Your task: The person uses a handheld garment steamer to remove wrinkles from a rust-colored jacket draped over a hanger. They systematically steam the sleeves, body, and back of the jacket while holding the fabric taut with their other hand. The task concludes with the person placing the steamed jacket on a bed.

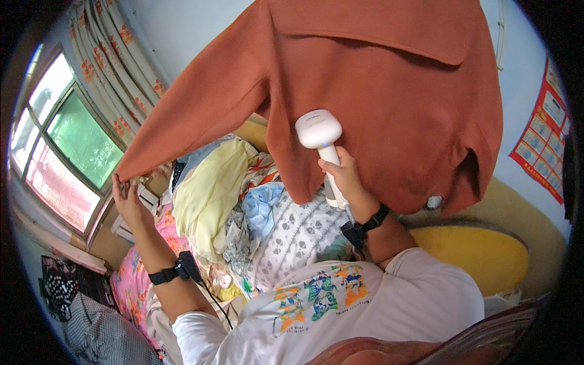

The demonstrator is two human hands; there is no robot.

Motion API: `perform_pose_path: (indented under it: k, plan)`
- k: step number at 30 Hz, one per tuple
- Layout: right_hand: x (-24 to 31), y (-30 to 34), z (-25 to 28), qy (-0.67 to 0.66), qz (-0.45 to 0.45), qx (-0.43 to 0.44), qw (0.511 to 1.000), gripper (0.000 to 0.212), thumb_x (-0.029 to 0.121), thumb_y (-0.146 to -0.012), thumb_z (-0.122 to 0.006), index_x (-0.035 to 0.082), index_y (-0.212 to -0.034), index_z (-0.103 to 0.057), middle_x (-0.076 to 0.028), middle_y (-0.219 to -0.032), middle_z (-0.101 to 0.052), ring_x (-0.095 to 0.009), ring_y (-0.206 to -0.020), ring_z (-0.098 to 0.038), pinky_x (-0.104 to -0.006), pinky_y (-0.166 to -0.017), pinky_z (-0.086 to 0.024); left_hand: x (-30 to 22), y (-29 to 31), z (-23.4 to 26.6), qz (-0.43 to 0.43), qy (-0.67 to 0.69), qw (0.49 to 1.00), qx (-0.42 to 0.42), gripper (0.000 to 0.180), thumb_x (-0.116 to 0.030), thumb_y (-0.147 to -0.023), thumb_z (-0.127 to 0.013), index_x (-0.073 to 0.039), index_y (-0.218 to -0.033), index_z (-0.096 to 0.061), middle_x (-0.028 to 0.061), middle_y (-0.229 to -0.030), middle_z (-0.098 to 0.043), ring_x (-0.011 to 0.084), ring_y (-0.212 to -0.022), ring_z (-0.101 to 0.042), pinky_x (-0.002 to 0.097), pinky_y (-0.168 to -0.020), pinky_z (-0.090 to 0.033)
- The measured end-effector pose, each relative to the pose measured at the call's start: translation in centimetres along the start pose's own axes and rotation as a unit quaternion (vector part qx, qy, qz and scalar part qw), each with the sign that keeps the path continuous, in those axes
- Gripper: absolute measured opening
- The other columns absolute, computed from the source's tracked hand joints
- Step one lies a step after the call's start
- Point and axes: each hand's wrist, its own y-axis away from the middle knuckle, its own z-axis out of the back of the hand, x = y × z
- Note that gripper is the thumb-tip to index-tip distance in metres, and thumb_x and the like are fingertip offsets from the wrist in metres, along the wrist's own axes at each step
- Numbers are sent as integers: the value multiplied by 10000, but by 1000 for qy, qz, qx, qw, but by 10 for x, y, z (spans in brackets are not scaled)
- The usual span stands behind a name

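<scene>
A rust-coloured coat (389, 91) hangs in front of me, its left sleeve (201, 103) drawn out taut toward the window. My left hand (128, 196) pinches the end of that sleeve between its fingers. In my right hand (348, 175) is a white handheld garment steamer (319, 129), gripped by its handle. The steamer's rounded head is up against or close to the lower front of the coat; I cannot tell whether it touches. A small blue light shows on its neck, and a cord runs down from the handle's lower end.
Heaped clothes, including a pale yellow garment (210, 194) and a light blue one (261, 207), lie beneath the coat. A window (79, 134) with a patterned curtain (115, 67) is at the left. A yellow rounded board (474, 252) and a red wall poster (540, 134) are at the right.
</scene>
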Motion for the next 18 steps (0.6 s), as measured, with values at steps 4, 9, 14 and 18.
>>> perform_pose_path:
  k: [4, 9, 14, 18]
  plan:
    - [12, 3, 10, 23, 28, -45, 998, 297, 137, -751, -701, -12, -966, -561, -81, -769, -599, -136, -656, -557, -296, -580, -448, 25, 21, -4, 38, 3, 999, 38, 613, 88, -808, -475, 40, -1389, -289, 172, -1337, -414, 227, -1224, -434, 308, -985, -356]
    - [20, 4, 28, 82, 74, -107, 988, 341, 167, -741, -718, -14, -978, -552, -133, -826, -615, -200, -739, -581, -348, -672, -462, 31, 63, -30, 145, 9, 989, 33, 602, 62, -816, -452, 34, -1394, -284, 150, -1316, -438, 220, -1191, -455, 295, -979, -352]
    - [30, 15, 34, 86, 90, -113, 986, 360, 175, -720, -726, -13, -970, -548, -151, -845, -619, -223, -764, -592, -358, -692, -459, 81, 85, -26, 151, 22, 983, 105, 597, 69, -821, -438, 29, -1395, -279, 154, -1344, -413, 231, -1244, -421, 287, -990, -333]
    - [30, 22, 39, 82, 70, -86, 990, 328, 150, -764, -680, -21, -1007, -541, -106, -872, -618, -150, -793, -568, -307, -705, -461, 102, 105, -47, 235, 14, 958, 166, 567, 71, -855, -425, 0, -1397, -276, 161, -1384, -357, 262, -1248, -420, 303, -994, -337]
